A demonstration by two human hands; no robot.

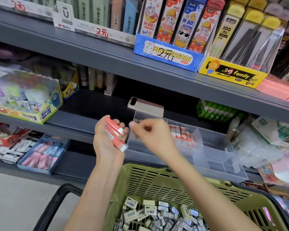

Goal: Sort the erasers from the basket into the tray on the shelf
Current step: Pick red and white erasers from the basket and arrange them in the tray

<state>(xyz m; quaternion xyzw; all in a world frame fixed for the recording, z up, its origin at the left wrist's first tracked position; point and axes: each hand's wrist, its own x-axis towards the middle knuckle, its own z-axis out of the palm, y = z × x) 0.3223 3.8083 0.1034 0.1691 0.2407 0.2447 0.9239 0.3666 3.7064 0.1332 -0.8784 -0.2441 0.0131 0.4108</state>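
Slippage is the main risk. A bundle of erasers [114,135] in red sleeves is gripped loosely by the left hand [107,142], just left of the clear tray [212,145] on the shelf [88,117]. The right hand [150,132] is held at the tray's near left corner with fingers curled. Whether anything is pinched cannot be told, since it is blurred. A row of red erasers [180,133] is already stood inside the tray. If one eraser is pulled out carelessly, others may be dragged loose and dropped into the basket [157,180] below the tray, among the grey erasers [157,214]. The standing row may also be knocked over.
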